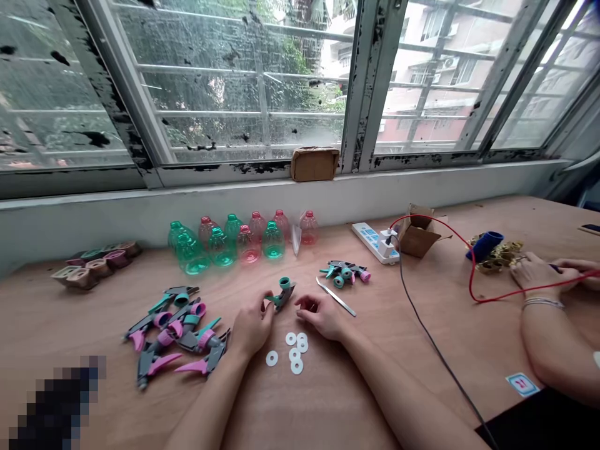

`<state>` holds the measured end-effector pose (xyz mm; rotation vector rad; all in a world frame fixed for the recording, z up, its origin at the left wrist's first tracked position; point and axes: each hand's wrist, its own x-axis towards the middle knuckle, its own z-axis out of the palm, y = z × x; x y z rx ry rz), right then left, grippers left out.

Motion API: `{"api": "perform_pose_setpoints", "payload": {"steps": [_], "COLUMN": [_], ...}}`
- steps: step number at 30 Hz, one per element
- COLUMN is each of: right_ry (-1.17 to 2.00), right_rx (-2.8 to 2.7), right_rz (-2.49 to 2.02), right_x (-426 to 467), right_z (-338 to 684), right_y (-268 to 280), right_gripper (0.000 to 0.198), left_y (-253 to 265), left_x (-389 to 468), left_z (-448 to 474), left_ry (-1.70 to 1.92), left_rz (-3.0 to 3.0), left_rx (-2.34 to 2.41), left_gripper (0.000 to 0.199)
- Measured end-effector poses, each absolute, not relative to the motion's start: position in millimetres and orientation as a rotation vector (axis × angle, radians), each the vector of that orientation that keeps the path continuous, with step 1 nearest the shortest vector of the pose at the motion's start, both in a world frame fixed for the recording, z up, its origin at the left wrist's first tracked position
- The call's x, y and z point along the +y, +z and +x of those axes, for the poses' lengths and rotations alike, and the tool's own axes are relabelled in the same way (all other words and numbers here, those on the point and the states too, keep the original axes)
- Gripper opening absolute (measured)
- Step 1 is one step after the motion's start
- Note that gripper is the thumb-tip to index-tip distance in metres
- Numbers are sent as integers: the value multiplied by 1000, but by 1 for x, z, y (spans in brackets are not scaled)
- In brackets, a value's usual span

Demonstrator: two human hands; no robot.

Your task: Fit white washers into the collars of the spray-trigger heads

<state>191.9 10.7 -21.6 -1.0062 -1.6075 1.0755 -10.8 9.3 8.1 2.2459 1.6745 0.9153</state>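
My left hand (254, 325) is closed on a grey and green trigger spray head (281, 300), its green collar pointing up. Just to the right, my right hand (322, 315) has its fingers curled together, close to the spray head but apart from it; whatever the fingertips may hold is hidden. Several flat white washers (294, 354) lie on the wood between my forearms. Past my right hand rests a pair of metal tweezers (335, 297). A heap of grey spray heads with pink and green parts (180, 331) spreads left of my left hand.
Green and pink clear bottles (222, 250) stand along the wall. Behind the tweezers is a smaller pile of spray heads (345, 273). A power strip (374, 240) with cables, a cardboard box (417, 232) and another person's hands (539, 275) are on the right. Moulded trays (96, 267) sit far left.
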Motion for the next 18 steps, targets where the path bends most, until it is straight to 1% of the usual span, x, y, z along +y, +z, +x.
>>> {"api": "perform_pose_setpoints", "payload": {"steps": [4, 7, 10, 14, 16, 18], "right_ry": [1025, 966, 908, 881, 898, 915], "right_rx": [-1651, -1706, -1739, -1772, -1780, -1787], "right_rz": [-1037, -1058, -1081, -1137, -1163, -1177], "right_x": [10, 9, 9, 10, 10, 9], "right_z": [192, 192, 193, 195, 196, 196], "right_y": [-21, -20, -21, -24, -25, -25], "right_gripper": [19, 19, 18, 21, 23, 24], "left_y": [5, 8, 6, -3, -6, -7], "left_x": [9, 7, 8, 12, 13, 14], "left_z": [-12, -10, -9, -10, -11, -12], "left_ry": [884, 808, 835, 953, 933, 877], "left_rz": [2256, 2312, 2351, 2381, 2358, 2331], "left_rx": [1573, 1547, 1556, 1643, 1745, 1818], "left_gripper": [14, 14, 24, 44, 54, 60]}}
